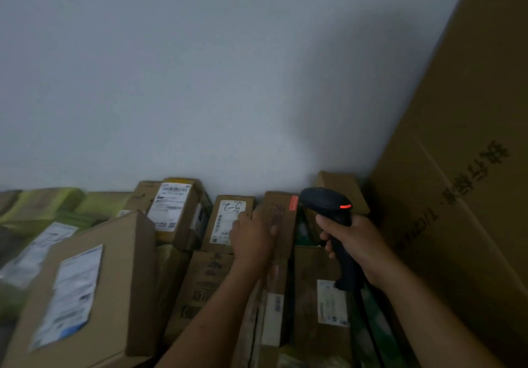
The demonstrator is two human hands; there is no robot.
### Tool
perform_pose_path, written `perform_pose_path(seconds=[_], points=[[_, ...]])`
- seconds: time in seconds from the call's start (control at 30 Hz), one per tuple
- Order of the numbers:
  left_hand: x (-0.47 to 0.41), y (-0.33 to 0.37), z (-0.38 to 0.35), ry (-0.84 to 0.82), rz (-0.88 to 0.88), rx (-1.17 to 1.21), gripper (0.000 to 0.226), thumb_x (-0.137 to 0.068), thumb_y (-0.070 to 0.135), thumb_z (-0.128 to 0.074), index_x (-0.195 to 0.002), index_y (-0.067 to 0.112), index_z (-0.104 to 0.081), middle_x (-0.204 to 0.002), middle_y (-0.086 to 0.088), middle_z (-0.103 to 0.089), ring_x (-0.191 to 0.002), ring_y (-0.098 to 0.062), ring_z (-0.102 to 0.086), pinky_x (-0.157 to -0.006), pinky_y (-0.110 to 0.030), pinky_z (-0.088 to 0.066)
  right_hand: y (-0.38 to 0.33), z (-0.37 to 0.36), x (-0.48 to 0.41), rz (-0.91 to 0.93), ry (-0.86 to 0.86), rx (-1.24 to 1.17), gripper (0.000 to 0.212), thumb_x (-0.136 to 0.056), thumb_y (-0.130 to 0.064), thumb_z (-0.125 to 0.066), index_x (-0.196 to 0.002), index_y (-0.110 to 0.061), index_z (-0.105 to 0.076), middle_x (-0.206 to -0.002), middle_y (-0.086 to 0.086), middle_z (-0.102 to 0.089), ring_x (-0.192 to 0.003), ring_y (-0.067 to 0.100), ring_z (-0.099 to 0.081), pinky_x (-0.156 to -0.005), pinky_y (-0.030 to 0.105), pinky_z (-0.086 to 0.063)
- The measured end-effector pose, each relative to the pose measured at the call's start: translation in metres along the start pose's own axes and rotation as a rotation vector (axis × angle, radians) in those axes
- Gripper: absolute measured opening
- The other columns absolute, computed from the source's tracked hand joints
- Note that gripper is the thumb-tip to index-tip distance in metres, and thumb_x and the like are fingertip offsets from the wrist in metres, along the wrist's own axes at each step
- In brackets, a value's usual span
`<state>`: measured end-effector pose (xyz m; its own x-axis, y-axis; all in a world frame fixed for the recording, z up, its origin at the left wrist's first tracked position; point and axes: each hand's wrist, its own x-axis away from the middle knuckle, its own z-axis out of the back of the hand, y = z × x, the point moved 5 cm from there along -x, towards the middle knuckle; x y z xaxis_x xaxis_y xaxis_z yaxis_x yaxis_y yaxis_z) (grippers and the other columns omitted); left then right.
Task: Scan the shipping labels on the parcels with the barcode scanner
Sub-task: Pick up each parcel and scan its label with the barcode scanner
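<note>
A black barcode scanner (324,202) with a red light lit on its head is gripped by the handle in my right hand (350,242). Its head points toward the parcels at the wall. My left hand (253,237) lies over the gap between two parcels. Its fingers curl over the right edge of a small brown parcel (225,247) whose white label (227,220) reads "5-2", and they hide part of that label. The thumb rests on a narrow upright brown parcel (283,216) with a red sticker.
Many labelled cardboard parcels are packed against a white wall: a big box (120,282) at front left, a yellow-taped box (174,210) behind it, a labelled parcel (331,302) under my right arm. Green bags (43,204) lie at far left. A huge carton (463,167) walls in the right.
</note>
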<state>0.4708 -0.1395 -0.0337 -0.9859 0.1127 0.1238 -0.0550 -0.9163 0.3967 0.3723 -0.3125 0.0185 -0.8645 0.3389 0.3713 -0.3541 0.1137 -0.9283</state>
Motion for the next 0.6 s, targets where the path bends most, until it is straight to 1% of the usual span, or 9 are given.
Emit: perform_pose_path(seconds=[0.1,0.17,0.23,0.3,0.37,0.43,0.53,0.6], points=[[0.029,-0.014,0.053,0.183,-0.075,0.026,0.051,-0.093,0.039,-0.059,-0.138,0.016,-0.051,-0.139,-0.012,-0.05,-0.122,-0.027,-0.051,-0.099,-0.04,-0.044,-0.011,-0.019,0.015,-0.006,-0.083,0.031,0.013,-0.089,-0.016,-0.071,-0.084,-0.006,-0.066,-0.064,0.007,-0.063,-0.045,0.012,-0.057,-0.043,0.025,-0.048],[0.053,-0.03,0.092,0.297,-0.107,0.035,0.049,-0.092,0.037,-0.06,-0.136,0.015,-0.054,-0.136,-0.01,-0.052,-0.12,-0.027,-0.051,-0.099,-0.04,-0.044,-0.02,-0.037,0.032,-0.014,-0.148,0.053,0.015,-0.089,-0.016,-0.072,-0.081,-0.004,-0.066,-0.062,0.008,-0.065,-0.045,0.014,-0.058,-0.043,0.026,-0.049],[0.079,-0.053,0.129,0.409,-0.086,0.031,0.045,-0.09,0.034,-0.064,-0.131,0.015,-0.059,-0.132,-0.011,-0.056,-0.118,-0.028,-0.053,-0.097,-0.041,-0.044,-0.027,-0.056,0.051,-0.025,-0.229,0.052,0.016,-0.089,-0.016,-0.072,-0.083,-0.002,-0.066,-0.061,0.01,-0.067,-0.047,0.017,-0.061,-0.044,0.027,-0.05],[0.102,-0.087,0.158,0.462,0.004,-0.015,0.042,-0.089,0.032,-0.065,-0.127,0.014,-0.062,-0.131,-0.012,-0.057,-0.117,-0.031,-0.053,-0.096,-0.042,-0.043,-0.031,-0.078,0.071,-0.035,-0.309,0.048,0.018,-0.088,-0.018,-0.072,-0.091,0.0,-0.068,-0.065,0.012,-0.069,-0.053,0.02,-0.065,-0.047,0.027,-0.052],[0.121,-0.127,0.177,0.451,0.107,-0.067,0.046,-0.088,0.031,-0.066,-0.128,0.011,-0.06,-0.132,-0.014,-0.057,-0.119,-0.034,-0.052,-0.098,-0.043,-0.042,-0.033,-0.101,0.09,-0.039,-0.367,0.039,0.019,-0.088,-0.018,-0.073,-0.095,-0.002,-0.068,-0.07,0.013,-0.071,-0.059,0.023,-0.069,-0.051,0.028,-0.055],[0.137,-0.171,0.187,0.41,0.225,-0.045,0.054,-0.088,0.031,-0.067,-0.135,0.009,-0.055,-0.136,-0.017,-0.053,-0.123,-0.036,-0.049,-0.101,-0.044,-0.04,-0.031,-0.126,0.106,-0.037,-0.407,0.039,0.015,-0.086,-0.019,-0.075,-0.095,-0.009,-0.07,-0.075,0.013,-0.074,-0.067,0.024,-0.073,-0.057,0.03,-0.057],[0.154,-0.22,0.182,0.268,0.412,-0.014,0.064,-0.092,0.047,-0.059,-0.142,0.01,-0.045,-0.139,-0.017,-0.047,-0.126,-0.035,-0.044,-0.102,-0.043,-0.038,-0.023,-0.163,0.124,-0.079,-0.465,0.052,0.017,-0.084,-0.024,-0.078,-0.096,-0.013,-0.071,-0.084,0.011,-0.077,-0.079,0.023,-0.076,-0.066,0.032,-0.06],[0.159,-0.235,0.173,0.197,0.452,-0.004,0.072,-0.092,0.058,-0.054,-0.144,0.009,-0.04,-0.139,-0.019,-0.046,-0.127,-0.035,-0.044,-0.102,-0.042,-0.037,-0.015,-0.185,0.133,-0.132,-0.503,0.052,0.02,-0.083,-0.026,-0.079,-0.098,-0.015,-0.071,-0.09,0.01,-0.078,-0.085,0.022,-0.076,-0.071,0.033,-0.062]])
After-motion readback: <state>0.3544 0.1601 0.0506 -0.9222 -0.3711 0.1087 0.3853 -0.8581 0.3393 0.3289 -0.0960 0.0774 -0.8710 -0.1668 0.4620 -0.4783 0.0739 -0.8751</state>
